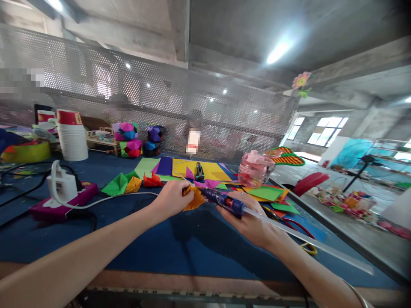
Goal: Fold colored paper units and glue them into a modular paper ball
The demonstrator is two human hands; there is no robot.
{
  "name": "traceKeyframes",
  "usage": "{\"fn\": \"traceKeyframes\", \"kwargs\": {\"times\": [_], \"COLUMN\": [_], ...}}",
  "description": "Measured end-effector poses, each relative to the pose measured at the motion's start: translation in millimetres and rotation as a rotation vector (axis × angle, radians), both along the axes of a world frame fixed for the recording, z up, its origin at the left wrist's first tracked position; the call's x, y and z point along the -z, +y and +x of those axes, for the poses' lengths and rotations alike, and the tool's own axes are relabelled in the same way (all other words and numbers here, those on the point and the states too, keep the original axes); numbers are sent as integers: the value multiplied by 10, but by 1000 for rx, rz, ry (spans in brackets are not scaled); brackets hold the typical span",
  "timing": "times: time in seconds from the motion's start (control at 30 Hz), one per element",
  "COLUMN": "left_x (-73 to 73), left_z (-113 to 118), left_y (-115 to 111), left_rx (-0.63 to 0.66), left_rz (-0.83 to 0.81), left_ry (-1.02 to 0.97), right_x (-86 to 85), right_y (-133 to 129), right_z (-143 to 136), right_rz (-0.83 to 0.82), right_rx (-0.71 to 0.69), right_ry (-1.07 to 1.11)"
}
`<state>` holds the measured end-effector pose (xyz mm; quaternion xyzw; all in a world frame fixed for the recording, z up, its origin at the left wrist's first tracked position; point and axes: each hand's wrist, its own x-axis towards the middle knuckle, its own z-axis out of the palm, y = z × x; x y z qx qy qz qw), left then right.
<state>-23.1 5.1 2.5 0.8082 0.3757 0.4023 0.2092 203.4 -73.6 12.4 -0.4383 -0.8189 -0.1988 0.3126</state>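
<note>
Your left grip (pixel 173 196): pinched on orange paper (pixel 194 201), partly covered. Your right grip (pixel 252 224), just beside: clamped around blue glue gun (pixel 236 206), nozzle tip indistinct. Right of that grip: scissors (pixel 301 225), partly blocked.

I'm in a craft workshop: bare concrete ceiling (pixel 231 25) above, perforated screen (pixel 224 113) at twelve o'clock, folded-paper balls (pixel 132 149) at eleven, coloured sheets (pixel 265 193) at one, and a glue gun (pixel 221 199) in my right hand (pixel 248 223).
</note>
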Motion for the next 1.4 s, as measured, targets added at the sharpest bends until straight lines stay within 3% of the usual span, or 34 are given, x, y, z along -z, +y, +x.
{"fn": "traceKeyframes", "kwargs": {"times": [0.6, 0.77, 0.9, 1.03, 1.17, 1.3, 1.4], "left_x": [-20, -35, -41, -33, -30, -26, -20], "left_z": [-12, -38, -52, -44, -37, -44, -49], "left_y": [-4, 20, 48, 54, 46, 47, 57], "left_rx": [-88, -98, -71, -43, -29, -13, -8], "left_rz": [78, 110, 76, 33, 29, 21, 8], "left_ry": [134, 79, 26, -31, -49, -50, -56], "right_x": [-53, -52, -81, -98, 25, 155, 132], "right_y": [-29, -68, -83, 2, 167, 240, 145], "right_z": [-13, 41, 222, 480, 698, 798, 813], "right_rz": [-40, -45, -36, -197, -437, -501, -474], "right_rx": [7, 56, 204, 376, 365, 341, 406], "right_ry": [0, -10, 104, 322, 448, 350, 208]}}
